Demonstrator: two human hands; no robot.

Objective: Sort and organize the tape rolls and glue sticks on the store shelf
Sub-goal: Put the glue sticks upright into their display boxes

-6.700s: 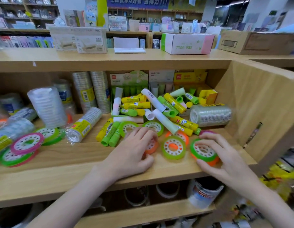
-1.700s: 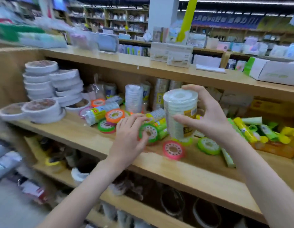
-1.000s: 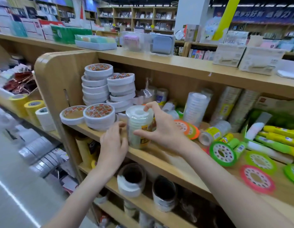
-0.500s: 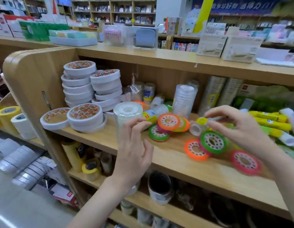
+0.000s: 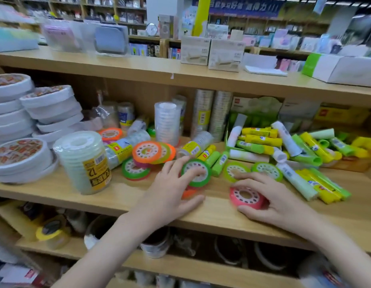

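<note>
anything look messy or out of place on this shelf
Yes. The glue sticks lie heaped at all angles, spilling out of their tray onto the shelf. Several small tape rolls lie loose and overlapping, and one wrapped tape pack lies on its side instead of upright.

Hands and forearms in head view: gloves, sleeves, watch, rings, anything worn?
Nothing worn that shows. Left hand and right hand are bare, no gloves or rings visible. Both forearms are bare to the frame edge, with no sleeve, watch or band in view.
</note>
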